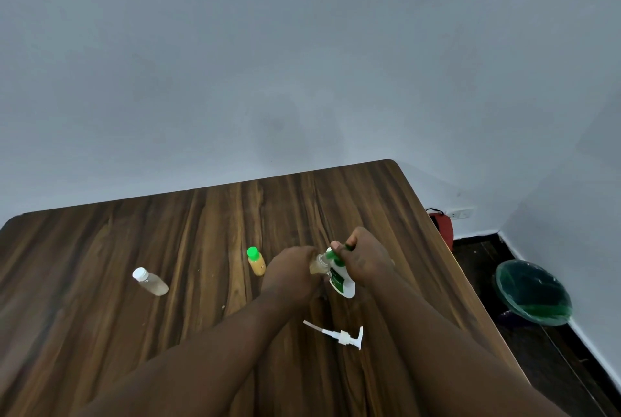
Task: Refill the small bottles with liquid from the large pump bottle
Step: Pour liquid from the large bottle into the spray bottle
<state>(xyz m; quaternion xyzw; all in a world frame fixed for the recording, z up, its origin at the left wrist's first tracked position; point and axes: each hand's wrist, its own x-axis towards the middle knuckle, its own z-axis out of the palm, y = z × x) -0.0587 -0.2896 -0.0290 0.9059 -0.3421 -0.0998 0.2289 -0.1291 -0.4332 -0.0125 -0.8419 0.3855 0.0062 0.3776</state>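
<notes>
Small bottle [318,266] in left hand [289,269] grip, green cap [336,253] seemingly in right hand [364,258]; label [337,280] illegible.

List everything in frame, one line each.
table: 1, dark wood grain, lower frame
white-capped small bottle: 1, clear with pale liquid, table left
green-capped small bottle: 1, orange-yellow liquid, table centre
uncapped small bottle: 1, clear, in left hand, at the large bottle's neck
large bottle: 1, white with green label, tilted, in right hand
pump head: 1, white, lying on table nearer the person
bin: 1, green, floor right
red object: 1, floor beyond the table; cannot identify
wall socket: 1, white, low on wall
left hand: grips uncapped small bottle
right hand: grips large bottle
</notes>
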